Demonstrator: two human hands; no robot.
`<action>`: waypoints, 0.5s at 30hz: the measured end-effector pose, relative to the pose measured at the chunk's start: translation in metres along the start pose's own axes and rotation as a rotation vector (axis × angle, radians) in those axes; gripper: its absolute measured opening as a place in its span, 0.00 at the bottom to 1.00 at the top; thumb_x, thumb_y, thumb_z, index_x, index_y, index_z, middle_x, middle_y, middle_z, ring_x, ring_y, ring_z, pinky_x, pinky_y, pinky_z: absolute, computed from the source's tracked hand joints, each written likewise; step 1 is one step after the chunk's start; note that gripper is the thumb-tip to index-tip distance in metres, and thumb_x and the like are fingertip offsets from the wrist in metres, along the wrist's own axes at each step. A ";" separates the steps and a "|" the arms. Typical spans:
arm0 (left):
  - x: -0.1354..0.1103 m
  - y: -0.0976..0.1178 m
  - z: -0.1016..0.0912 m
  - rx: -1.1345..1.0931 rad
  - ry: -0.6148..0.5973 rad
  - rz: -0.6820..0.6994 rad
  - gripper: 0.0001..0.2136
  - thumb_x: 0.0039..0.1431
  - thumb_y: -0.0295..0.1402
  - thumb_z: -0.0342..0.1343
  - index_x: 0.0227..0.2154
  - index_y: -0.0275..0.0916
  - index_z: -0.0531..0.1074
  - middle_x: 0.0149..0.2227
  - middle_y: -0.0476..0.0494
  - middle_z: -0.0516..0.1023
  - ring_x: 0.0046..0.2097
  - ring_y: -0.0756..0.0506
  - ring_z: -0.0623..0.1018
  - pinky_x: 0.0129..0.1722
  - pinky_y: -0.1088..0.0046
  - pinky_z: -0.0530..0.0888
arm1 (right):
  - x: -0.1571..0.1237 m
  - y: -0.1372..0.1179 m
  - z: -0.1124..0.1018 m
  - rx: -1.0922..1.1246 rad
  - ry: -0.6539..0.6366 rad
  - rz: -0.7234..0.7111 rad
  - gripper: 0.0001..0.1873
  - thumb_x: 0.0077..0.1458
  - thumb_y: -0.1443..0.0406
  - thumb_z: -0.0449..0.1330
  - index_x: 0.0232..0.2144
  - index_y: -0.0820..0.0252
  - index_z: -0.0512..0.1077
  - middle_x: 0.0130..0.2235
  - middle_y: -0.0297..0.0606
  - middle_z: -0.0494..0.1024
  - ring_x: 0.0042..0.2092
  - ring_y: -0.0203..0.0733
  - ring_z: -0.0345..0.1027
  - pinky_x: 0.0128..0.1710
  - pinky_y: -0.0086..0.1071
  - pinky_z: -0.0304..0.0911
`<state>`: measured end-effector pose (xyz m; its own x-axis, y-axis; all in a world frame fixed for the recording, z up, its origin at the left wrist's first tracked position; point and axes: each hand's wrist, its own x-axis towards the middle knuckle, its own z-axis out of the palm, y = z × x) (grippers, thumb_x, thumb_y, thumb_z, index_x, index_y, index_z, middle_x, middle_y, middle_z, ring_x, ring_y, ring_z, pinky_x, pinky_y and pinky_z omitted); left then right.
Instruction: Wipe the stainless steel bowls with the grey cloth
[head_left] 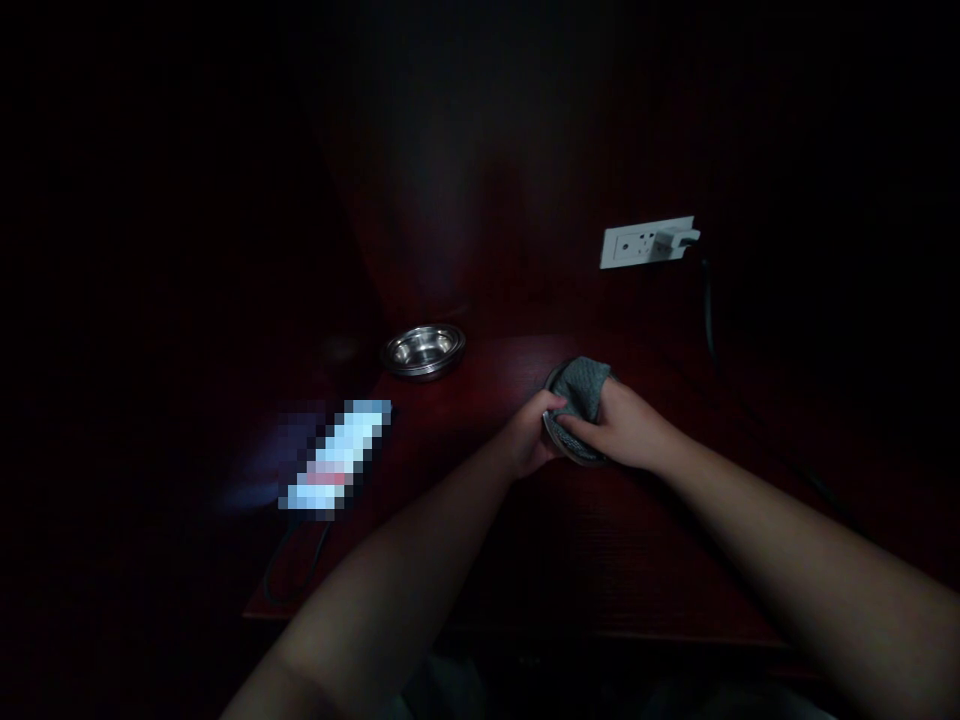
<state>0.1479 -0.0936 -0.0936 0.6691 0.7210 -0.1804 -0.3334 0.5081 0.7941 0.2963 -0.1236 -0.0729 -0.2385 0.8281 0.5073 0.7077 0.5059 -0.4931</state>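
Observation:
The scene is very dark. Over a dark red wooden table [675, 560] my left hand [531, 440] grips the rim of a small metal bowl [564, 448] held on edge. My right hand [626, 428] presses a grey cloth [583, 388] into that bowl, fingers closed on the cloth. Most of the bowl is hidden behind the cloth and my hands.
A stack of shiny metal bowls [422, 349] stands at the back left of the table. A lit phone [337, 458] lies to the left with a dark cable [292, 570] near it. A white wall socket [646, 243] with a plugged charger sits on the back panel, its cord hanging down.

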 end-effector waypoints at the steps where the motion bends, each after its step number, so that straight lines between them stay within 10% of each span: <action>1: 0.000 0.000 0.001 0.003 0.001 0.001 0.16 0.50 0.36 0.51 0.39 0.34 0.74 0.32 0.40 0.80 0.35 0.43 0.78 0.43 0.63 0.73 | 0.000 0.000 0.000 0.003 -0.002 0.001 0.16 0.51 0.60 0.60 0.41 0.61 0.67 0.42 0.47 0.76 0.44 0.52 0.71 0.48 0.47 0.67; 15: -0.004 0.003 0.008 0.023 0.063 -0.014 0.15 0.56 0.39 0.50 0.40 0.35 0.74 0.35 0.39 0.81 0.37 0.43 0.79 0.42 0.64 0.74 | -0.001 0.001 0.000 0.000 -0.012 -0.008 0.19 0.51 0.60 0.60 0.44 0.62 0.67 0.45 0.50 0.76 0.47 0.54 0.71 0.50 0.48 0.66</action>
<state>0.1499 -0.0992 -0.0859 0.6302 0.7424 -0.2275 -0.3080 0.5080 0.8044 0.2968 -0.1234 -0.0740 -0.2520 0.8270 0.5026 0.7059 0.5123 -0.4890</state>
